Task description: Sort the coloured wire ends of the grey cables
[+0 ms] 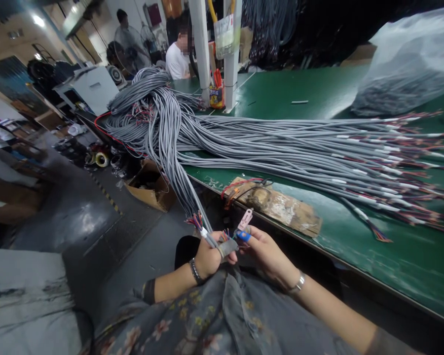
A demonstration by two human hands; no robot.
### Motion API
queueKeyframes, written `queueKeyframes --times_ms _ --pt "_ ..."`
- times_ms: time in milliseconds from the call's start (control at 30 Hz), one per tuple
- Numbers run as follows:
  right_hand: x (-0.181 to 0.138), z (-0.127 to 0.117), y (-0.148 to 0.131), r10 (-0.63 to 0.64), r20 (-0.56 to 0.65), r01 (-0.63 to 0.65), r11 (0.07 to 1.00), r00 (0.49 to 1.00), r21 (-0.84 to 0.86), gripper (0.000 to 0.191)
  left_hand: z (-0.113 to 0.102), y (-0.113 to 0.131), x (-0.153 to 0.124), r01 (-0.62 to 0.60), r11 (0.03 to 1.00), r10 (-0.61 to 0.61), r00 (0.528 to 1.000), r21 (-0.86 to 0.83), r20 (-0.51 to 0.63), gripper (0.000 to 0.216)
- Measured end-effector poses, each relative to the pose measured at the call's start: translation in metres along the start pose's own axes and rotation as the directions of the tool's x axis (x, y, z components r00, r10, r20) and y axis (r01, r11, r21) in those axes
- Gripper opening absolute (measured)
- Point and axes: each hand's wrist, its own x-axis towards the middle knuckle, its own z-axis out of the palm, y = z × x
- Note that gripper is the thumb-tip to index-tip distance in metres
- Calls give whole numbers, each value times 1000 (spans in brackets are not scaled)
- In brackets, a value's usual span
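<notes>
My left hand (209, 256) is closed around the end of a grey cable (206, 235), close in front of my body. Thin coloured wires stick up beside its fingers, and a grey wrap (227, 248) covers one digit. Right beside it, my right hand (264, 249) pinches a small flat pink piece (245, 219) with a hole at its tip; I cannot make out its kind. Something blue (243, 235) covers the right thumb's tip. Coloured wire ends (196, 220) of other grey cables hang just beyond my left hand. The wires between my fingers are partly hidden.
A large bundle of grey cables (266, 138) lies along the green table (355, 261), bared ends rightward. A worn wooden block (288, 212) sits at the table's edge. A plastic bag (410, 59), white posts (231, 64) and a floor carton (151, 190) surround it. Two people are behind.
</notes>
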Motion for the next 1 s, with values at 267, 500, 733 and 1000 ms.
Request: queueKeyframes --times_ms 267,500,733,1000 --pt "15 -10 -7 44 64 -56 978 997 201 43 6 -4 2 -27 999 25 998 -34 -56 46" --pt "20 -7 -8 -316 -198 276 939 928 -203 49 15 2 8 -26 1000 25 997 -16 -68 48" --pt "29 -7 -1 -158 -30 160 986 987 50 55 18 4 10 -29 1000 30 997 6 -73 48" --pt "28 -4 -4 -66 -21 69 961 998 267 49 16 1 9 -9 1000 10 997 15 -78 49"
